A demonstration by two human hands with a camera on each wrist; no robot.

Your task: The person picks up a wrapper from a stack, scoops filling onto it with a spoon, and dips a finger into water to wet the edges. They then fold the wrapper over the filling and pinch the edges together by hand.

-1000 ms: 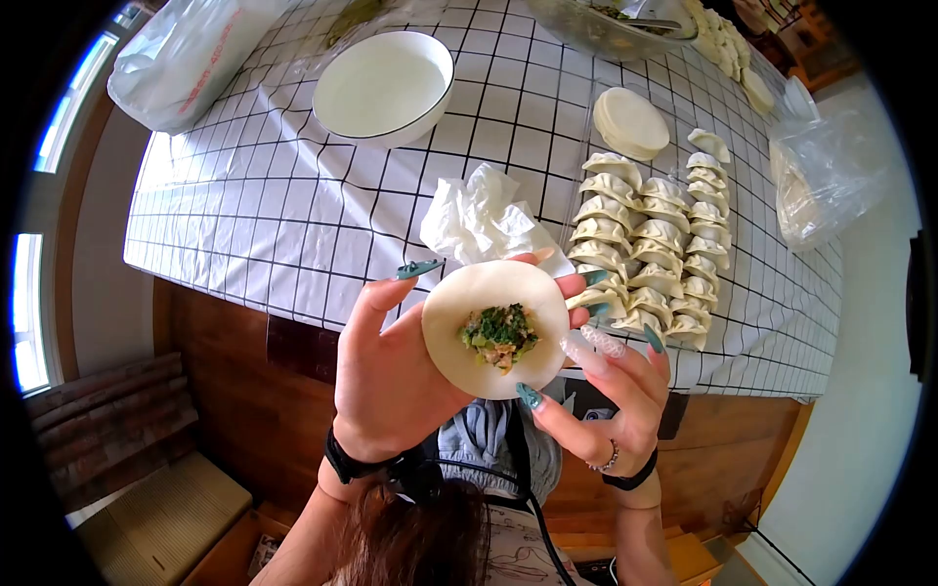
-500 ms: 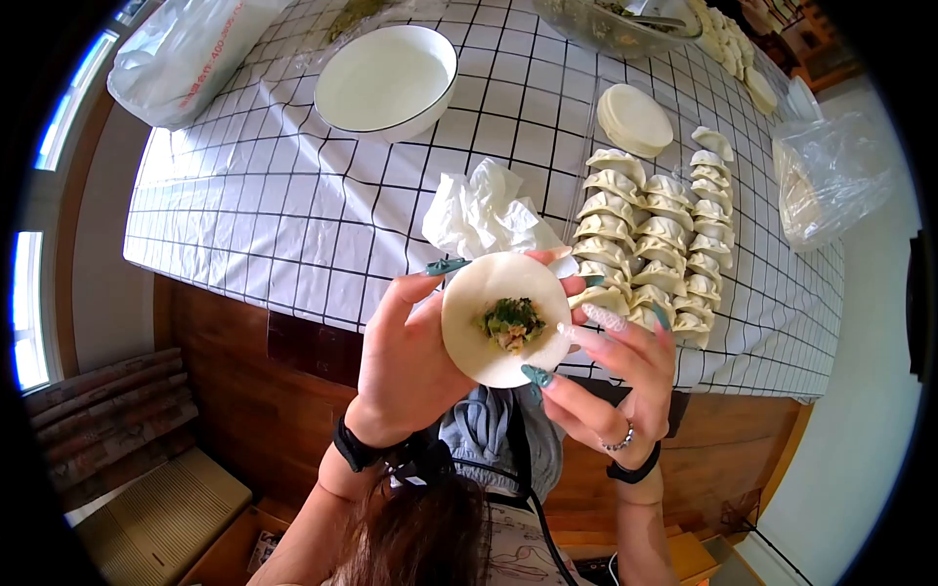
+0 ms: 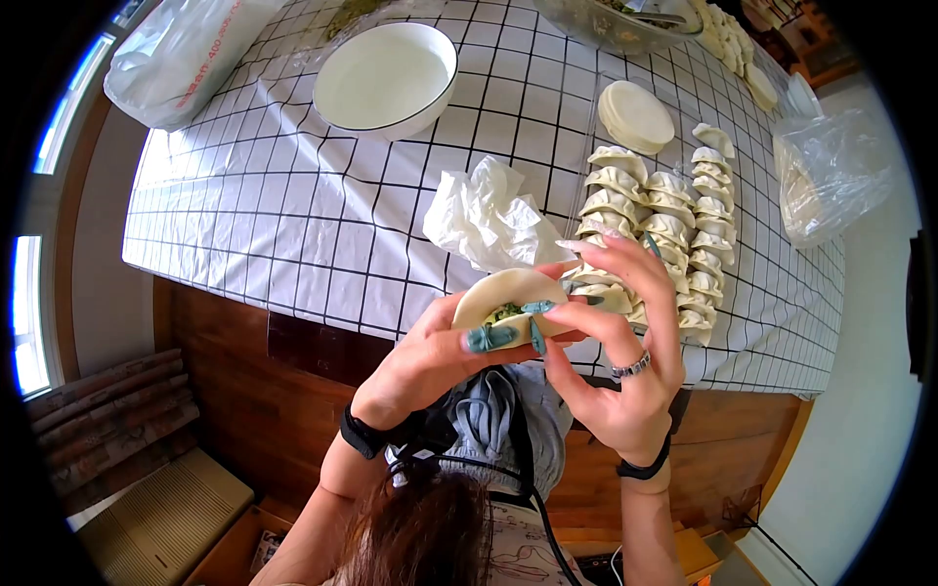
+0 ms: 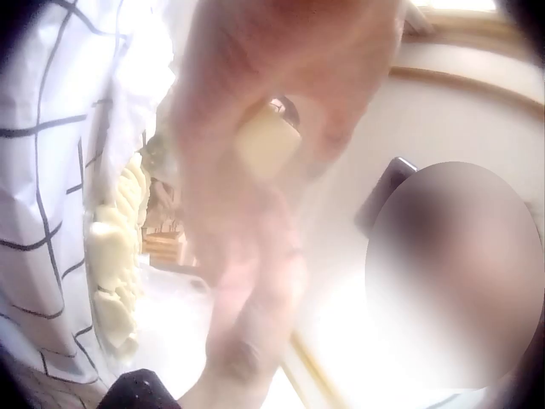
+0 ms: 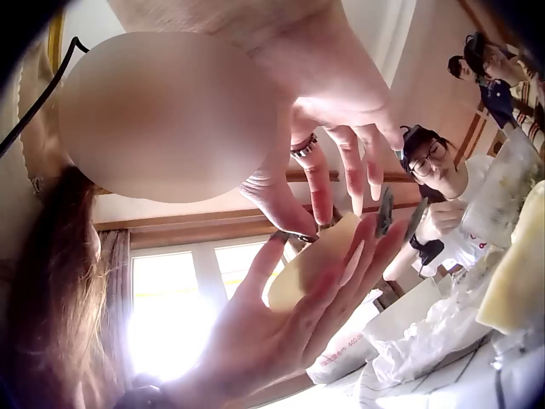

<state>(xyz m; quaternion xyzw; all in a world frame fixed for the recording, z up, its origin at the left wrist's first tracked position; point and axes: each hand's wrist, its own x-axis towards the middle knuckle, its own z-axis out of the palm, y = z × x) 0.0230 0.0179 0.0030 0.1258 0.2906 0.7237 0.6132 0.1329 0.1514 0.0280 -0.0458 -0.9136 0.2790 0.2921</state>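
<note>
A round dumpling wrapper (image 3: 510,284) with green and pinkish filling (image 3: 504,313) is bent partway over, its near edge raised towards the filling. My left hand (image 3: 415,356) cradles it from below, thumb over the near edge and fingers behind. At the right end of that edge, my right hand (image 3: 635,405) pinches the dough between thumb and index finger, its other fingers spread. From the right wrist view, the folded wrapper (image 5: 306,268) lies between the two hands. In the left wrist view a pale piece of dough (image 4: 268,145) shows through a blurred hand.
Rows of finished dumplings (image 3: 667,230) stand right of the hands, with stacked wrappers (image 3: 636,117) behind them. Crumpled tissue (image 3: 489,215), a white bowl (image 3: 386,83) and a filling bowl (image 3: 620,34) are on the checked cloth (image 3: 244,220). Another person (image 5: 443,179) sits across.
The wrapper lay flat and open before; now its near edge is folded up by the left thumb. The right hand's thumb and index finger have come in to pinch that edge.
</note>
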